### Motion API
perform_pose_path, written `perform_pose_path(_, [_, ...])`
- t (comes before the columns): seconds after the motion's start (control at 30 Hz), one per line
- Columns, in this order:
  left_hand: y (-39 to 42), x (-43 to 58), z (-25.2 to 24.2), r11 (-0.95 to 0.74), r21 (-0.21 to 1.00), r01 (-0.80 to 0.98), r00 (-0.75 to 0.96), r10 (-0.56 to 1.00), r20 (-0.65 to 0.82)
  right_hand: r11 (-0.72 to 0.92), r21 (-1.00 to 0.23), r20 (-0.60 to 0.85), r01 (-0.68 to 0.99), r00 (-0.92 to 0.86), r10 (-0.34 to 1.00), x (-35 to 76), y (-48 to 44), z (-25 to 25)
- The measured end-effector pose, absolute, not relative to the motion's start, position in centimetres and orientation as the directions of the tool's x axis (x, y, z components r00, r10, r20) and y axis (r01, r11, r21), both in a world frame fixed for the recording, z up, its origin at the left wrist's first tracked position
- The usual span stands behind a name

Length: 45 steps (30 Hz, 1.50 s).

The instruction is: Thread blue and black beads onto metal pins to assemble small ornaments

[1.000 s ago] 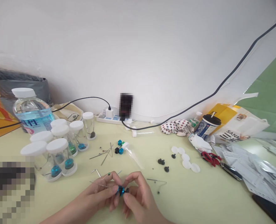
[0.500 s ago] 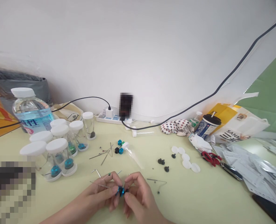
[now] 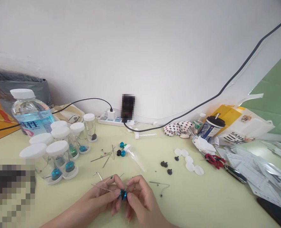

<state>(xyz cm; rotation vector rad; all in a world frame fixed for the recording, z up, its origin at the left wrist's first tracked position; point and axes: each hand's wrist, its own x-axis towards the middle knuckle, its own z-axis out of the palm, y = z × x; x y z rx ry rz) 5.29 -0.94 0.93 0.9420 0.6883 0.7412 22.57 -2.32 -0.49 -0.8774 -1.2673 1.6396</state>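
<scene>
**Q:** What are the hands doing?

**A:** The left hand (image 3: 99,198) and right hand (image 3: 142,198) are closing their grips on a blue metal bead (image 3: 123,194), pinching it fingertip to fingertip above the worktop (image 3: 202,202), just beside scattered steel pins (image 3: 101,187).

The bead (image 3: 123,194) pinched between the left hand (image 3: 100,198) and right hand (image 3: 144,199) looks like glossy blue metal. Just left of the grip lie thin pins (image 3: 101,187) of smooth grey metal. Farther left stand clear, shiny jars (image 3: 61,161) with matt white plastic lids. Above and right of the grip, a clear plastic tube (image 3: 135,158) rests on the smooth, matt table (image 3: 202,202). Well right of the grip, the scissors (image 3: 214,161) have glossy red plastic handles, beside thin, matt white paper sheets (image 3: 257,177).
</scene>
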Motion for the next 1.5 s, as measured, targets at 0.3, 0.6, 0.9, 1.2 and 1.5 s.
perform_pose_path(0.3, [-0.88, 5.3, 0.71, 0.389, 0.892, -0.228, 0.567, 0.798, -0.203, -0.095, -0.974, -0.011, -0.207, -0.376, 0.926, 22.54, -2.27, -0.8])
perform_pose_path(0.6, [-1.0, 5.29, 1.02, 0.383, 0.892, -0.241, 0.563, 0.803, -0.193, -0.13, -0.976, -0.056, -0.172, -0.382, 0.923, 22.66, -2.65, -0.5])
perform_pose_path(0.9, [-1.06, 5.32, 1.09, 0.389, 0.892, -0.23, 0.548, 0.809, -0.212, -0.133, -0.973, -0.05, -0.187, -0.394, 0.918, 22.8, -2.48, -0.44])
perform_pose_path(1.2, [-1.07, 5.34, 1.08, 0.394, 0.886, -0.242, 0.556, 0.805, -0.206, -0.124, -0.971, -0.034, -0.206, -0.392, 0.919, 22.67, -2.46, -0.31])
perform_pose_path(1.5, [-0.98, 5.13, 1.03, 0.34, 0.927, -0.157, 0.556, 0.806, -0.202, -0.077, -0.967, 0.03, -0.242, -0.41, 0.912, 22.54, -2.46, -0.65])
